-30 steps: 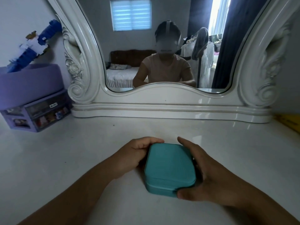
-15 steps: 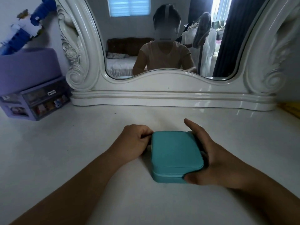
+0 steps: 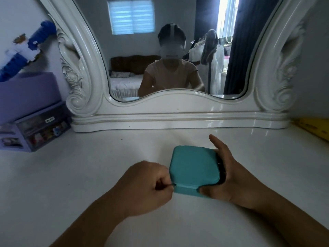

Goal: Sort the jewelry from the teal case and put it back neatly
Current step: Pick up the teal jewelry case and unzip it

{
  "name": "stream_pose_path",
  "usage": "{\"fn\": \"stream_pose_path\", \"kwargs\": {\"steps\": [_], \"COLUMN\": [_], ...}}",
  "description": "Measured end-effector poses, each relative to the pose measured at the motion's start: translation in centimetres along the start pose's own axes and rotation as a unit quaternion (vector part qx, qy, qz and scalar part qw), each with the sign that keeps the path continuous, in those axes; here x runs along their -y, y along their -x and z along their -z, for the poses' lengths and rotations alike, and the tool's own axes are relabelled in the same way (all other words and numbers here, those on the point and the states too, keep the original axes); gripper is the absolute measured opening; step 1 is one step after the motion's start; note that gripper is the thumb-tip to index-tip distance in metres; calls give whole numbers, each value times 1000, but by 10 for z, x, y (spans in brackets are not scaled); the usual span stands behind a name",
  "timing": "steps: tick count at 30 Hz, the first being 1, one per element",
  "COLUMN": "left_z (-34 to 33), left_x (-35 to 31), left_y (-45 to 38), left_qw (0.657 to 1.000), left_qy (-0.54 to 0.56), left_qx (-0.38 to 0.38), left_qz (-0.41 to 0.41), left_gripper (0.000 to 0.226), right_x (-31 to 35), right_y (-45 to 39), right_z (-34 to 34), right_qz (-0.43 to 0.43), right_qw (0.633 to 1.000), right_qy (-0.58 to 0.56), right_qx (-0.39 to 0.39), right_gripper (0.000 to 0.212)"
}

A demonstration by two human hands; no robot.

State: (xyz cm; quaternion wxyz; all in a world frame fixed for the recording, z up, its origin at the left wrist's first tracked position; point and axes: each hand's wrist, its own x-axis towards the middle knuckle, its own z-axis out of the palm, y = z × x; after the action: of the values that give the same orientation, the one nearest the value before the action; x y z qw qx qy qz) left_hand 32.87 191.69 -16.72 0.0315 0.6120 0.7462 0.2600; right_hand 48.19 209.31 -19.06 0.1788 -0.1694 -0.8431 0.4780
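A teal jewelry case (image 3: 194, 169) lies closed on the white vanity top (image 3: 89, 175). My right hand (image 3: 229, 177) grips the case's right side, thumb at the near right corner and fingers along the far right edge. A dark gap shows along that right side. My left hand (image 3: 144, 188) is curled at the case's near left corner and pinches what looks like the zipper pull there. No jewelry is visible.
A large white ornate mirror (image 3: 178, 111) stands at the back of the vanity. A purple drawer organizer (image 3: 35, 132) sits at the left, with a blue and white toy (image 3: 26, 52) above it. Something yellow (image 3: 315, 129) lies at the far right edge.
My left hand has slid from the case's far left side down to its near left corner and curled into a pinch. The right hand kept its hold on the right side.
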Motion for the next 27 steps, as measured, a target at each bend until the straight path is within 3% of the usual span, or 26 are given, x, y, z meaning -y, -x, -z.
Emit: {"fn": "stream_pose_path", "kwargs": {"steps": [5, 8, 10, 12, 14, 17, 23, 27], "left_z": [-20, -21, -20, -20, -19, -16, -12, -12], "left_x": [-11, -10, -5, -2, -2, -3, 7, 12], "left_y": [0, -1, 0, 0, 1, 1, -2, -3], "left_qw": [994, 988, 989, 991, 991, 991, 993, 994], "left_qy": [-33, -55, -49, -52, -61, -63, -22, 19], "left_qx": [-105, -147, -134, -109, -101, -93, -71, -48], "left_qz": [-19, -13, -29, -48, -61, -70, -96, -95], "left_gripper": [33, 35, 32, 32, 33, 30, 29, 20], "right_x": [1, 5, 9, 13, 14, 15, 13, 14], "right_y": [0, 3, 7, 10, 11, 8, 2, 1], "right_z": [-3, -5, -9, -15, -21, -32, -36, -39], "right_qz": [2, 36, 66, 149, 240, 289, 313, 340], "right_qw": [1000, 992, 976, 956, 933, 920, 911, 886], "right_qy": [28, 122, 208, 248, 250, 243, 237, 282], "right_qx": [7, 11, -2, -52, -95, -106, -122, -141], "right_gripper": [114, 99, 91, 79, 55, 29, 17, 16]}}
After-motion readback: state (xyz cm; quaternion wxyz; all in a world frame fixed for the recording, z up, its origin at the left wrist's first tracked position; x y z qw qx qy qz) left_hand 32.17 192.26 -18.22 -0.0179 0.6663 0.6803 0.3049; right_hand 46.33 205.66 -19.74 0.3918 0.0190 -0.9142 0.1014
